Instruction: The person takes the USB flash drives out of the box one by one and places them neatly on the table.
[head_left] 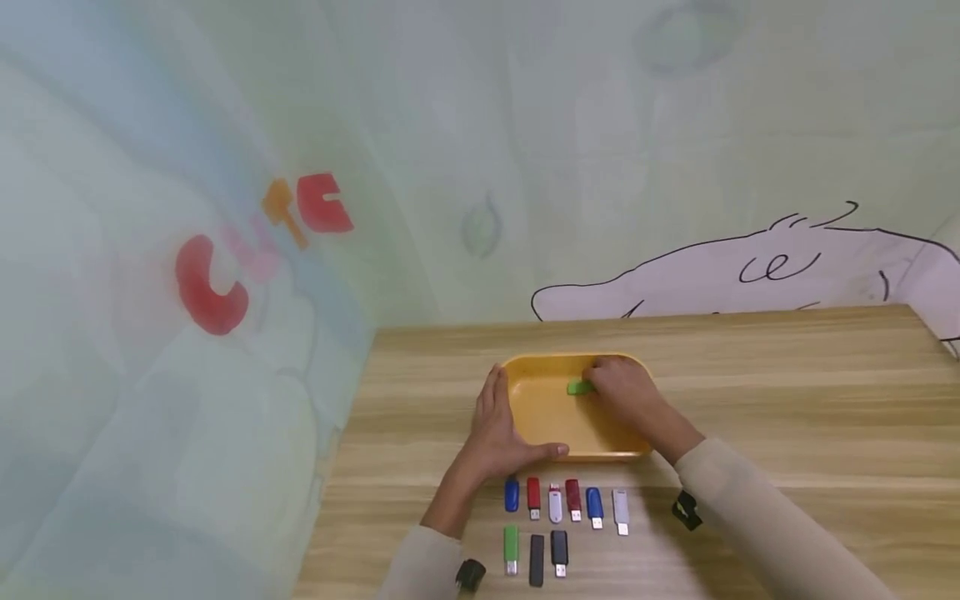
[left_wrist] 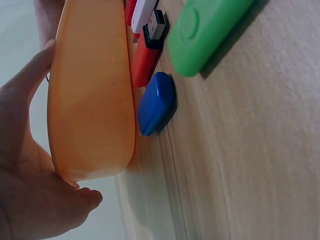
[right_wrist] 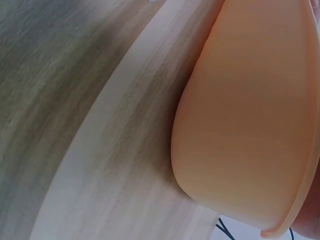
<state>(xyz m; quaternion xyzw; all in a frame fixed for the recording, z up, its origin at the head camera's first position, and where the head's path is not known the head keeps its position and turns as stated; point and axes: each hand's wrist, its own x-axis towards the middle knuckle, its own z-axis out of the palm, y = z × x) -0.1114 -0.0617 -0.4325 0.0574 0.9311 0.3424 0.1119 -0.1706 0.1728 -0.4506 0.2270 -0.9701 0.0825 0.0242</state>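
An orange-yellow plastic tray [head_left: 551, 433] stands on the wooden table. My left hand [head_left: 498, 433] grips its near left corner, thumb along the near rim and fingers against the left side; the left wrist view shows this hand [left_wrist: 30, 165] around the tray's wall [left_wrist: 92, 90]. Inside the tray, by the far right corner, my right hand [head_left: 626, 392] pinches a green USB stick [head_left: 578, 387], whose left end sticks out past the fingertips. The tray's outer wall [right_wrist: 245, 115] hides most of that hand in the right wrist view.
Below the tray lies a row of USB sticks, from a blue one [head_left: 512, 494] to a silver one [head_left: 621, 511]. Nearer me lie a green stick [head_left: 511, 548], a dark grey one [head_left: 536, 560] and a black one [head_left: 559, 552]. A printed cloth [head_left: 450, 167] hangs behind the table.
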